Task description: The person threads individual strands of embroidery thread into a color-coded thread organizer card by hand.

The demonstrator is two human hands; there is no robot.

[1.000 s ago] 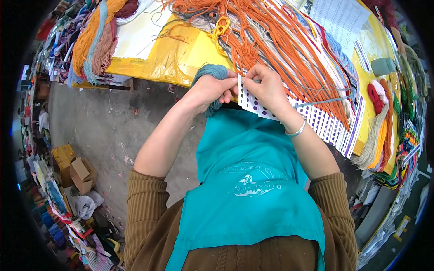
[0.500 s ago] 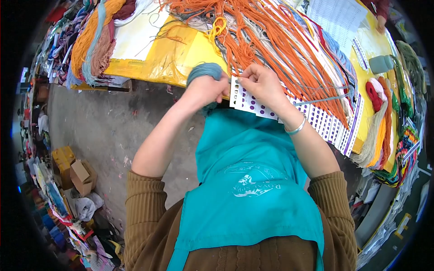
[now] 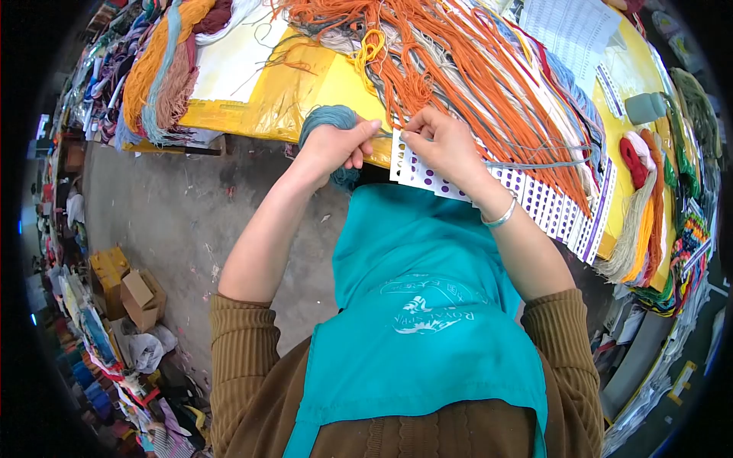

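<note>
My left hand [image 3: 336,149] is wrapped round a skein of blue-grey thread [image 3: 327,118], just off the table's front edge. Its thumb presses toward the fingers. A short stretch of thread runs from there to my right hand [image 3: 444,149], whose thumb and forefinger are pinched together at the top of a white card strip [image 3: 416,172] with punched holes and purple dots. The pinched thread itself is mostly hidden by the fingertips. Long orange threads [image 3: 477,99], mixed with grey and white ones, fan over the table beyond my right hand and hang along the row of cards.
The yellow table [image 3: 252,118] carries orange and blue skeins [image 3: 156,76] at the left. Printed sheets [image 3: 569,34], a teal cup-like object [image 3: 645,108] and more coloured skeins [image 3: 637,206] lie at the right. Cardboard boxes [image 3: 141,298] stand on the floor.
My left hand has shifted left with the skein, widening the gap between my hands. My right hand stays almost in place. Another person's hand at the upper right has mostly left the view.
</note>
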